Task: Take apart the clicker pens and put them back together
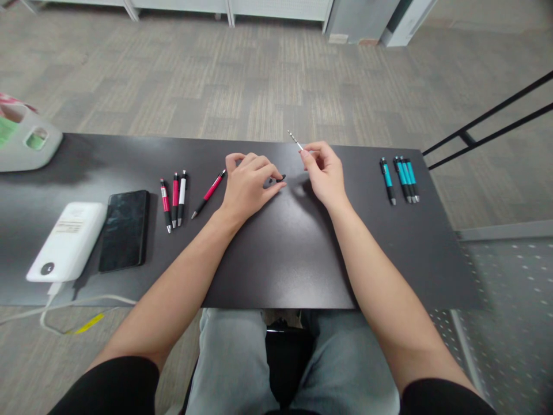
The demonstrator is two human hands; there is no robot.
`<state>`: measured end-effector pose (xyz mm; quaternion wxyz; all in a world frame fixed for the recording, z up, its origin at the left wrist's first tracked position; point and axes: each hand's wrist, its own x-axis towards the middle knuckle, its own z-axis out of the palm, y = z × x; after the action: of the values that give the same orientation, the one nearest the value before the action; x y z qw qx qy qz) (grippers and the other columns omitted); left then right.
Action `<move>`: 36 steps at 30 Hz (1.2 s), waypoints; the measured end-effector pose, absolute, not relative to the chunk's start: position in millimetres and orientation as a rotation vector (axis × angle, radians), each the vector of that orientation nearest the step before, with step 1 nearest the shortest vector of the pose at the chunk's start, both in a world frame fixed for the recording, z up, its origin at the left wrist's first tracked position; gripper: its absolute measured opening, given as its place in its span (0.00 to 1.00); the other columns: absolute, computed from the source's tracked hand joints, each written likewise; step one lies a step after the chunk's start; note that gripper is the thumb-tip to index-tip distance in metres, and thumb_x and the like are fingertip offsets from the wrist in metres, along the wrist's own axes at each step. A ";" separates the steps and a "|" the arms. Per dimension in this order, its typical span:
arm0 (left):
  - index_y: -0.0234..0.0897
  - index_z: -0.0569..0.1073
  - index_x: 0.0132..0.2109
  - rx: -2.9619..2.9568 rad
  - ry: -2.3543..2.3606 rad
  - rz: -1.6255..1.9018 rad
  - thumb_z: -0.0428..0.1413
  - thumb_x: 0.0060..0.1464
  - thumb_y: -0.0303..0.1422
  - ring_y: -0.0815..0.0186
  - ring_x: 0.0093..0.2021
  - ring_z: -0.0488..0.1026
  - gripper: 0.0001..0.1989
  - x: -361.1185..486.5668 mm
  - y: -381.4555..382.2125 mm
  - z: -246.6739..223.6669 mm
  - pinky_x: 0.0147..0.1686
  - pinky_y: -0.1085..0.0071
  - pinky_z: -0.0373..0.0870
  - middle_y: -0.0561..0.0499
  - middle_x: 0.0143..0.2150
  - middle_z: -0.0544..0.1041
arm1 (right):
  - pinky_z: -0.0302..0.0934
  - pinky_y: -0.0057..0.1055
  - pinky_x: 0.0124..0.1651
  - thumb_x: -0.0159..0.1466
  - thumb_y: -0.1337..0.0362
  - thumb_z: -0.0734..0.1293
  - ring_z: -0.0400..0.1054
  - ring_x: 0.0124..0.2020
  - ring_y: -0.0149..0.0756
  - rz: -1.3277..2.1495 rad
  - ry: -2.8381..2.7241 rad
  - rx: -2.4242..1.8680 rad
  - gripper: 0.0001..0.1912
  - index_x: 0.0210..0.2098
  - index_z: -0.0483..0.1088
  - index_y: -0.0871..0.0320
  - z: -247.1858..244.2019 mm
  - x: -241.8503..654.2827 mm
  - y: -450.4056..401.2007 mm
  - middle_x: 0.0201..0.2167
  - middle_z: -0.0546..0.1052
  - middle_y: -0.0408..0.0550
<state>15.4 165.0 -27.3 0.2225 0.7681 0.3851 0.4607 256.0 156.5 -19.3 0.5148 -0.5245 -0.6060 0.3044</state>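
Note:
Held out over the table's far edge is a thin pale refill (294, 140) with a segmented tip, pinched between the thumb and fingers of my right hand (325, 173). My left hand (249, 185) is low over the table, its thumb and index finger closed around a small black piece (283, 178); the fingers hide most of it. Just left of that hand a red pen with a black grip (209, 193) lies slanted, its upper end close to my fingers.
Two red pens (165, 204) and a white pen (182, 197) lie at left. Beyond them are a black phone (124, 230), a white power bank (68, 241) with a cable, and a white container (47, 141). Several teal pens (406, 178) lie near the dark table's (280, 259) right edge.

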 end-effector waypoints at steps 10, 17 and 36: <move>0.63 0.91 0.53 2.177 0.911 1.002 0.89 0.42 0.50 0.19 0.74 0.77 0.30 14.9 168.1 -36.5 0.77 0.19 0.61 0.42 0.65 0.93 | 0.64 0.45 0.44 0.73 0.22 0.75 0.64 0.34 0.45 0.695 -1.422 -1.263 0.33 0.45 0.79 0.45 -22.9 253.7 158.2 0.30 0.69 0.41; 0.58 0.88 0.40 2.345 0.941 0.942 0.82 0.52 0.44 0.24 0.71 0.77 0.12 15.7 161.9 -39.9 0.76 0.18 0.61 0.43 0.66 0.90 | 0.68 0.44 0.45 0.79 0.30 0.76 0.67 0.35 0.44 0.664 -1.434 -1.259 0.26 0.46 0.80 0.45 -27.4 253.4 158.8 0.31 0.69 0.40; 0.54 0.86 0.74 2.387 0.917 0.639 0.66 0.63 0.40 0.28 0.89 0.67 0.33 11.0 150.8 -2.7 0.83 0.21 0.55 0.45 0.82 0.83 | 0.71 0.44 0.45 0.81 0.31 0.76 0.67 0.34 0.44 0.641 -1.442 -1.226 0.24 0.47 0.82 0.44 -37.1 257.8 164.1 0.31 0.71 0.41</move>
<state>11.0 150.8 -2.7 0.2504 0.8769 0.3367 0.2346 257.8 164.1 -37.1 0.5411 -0.5160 -0.6068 0.2699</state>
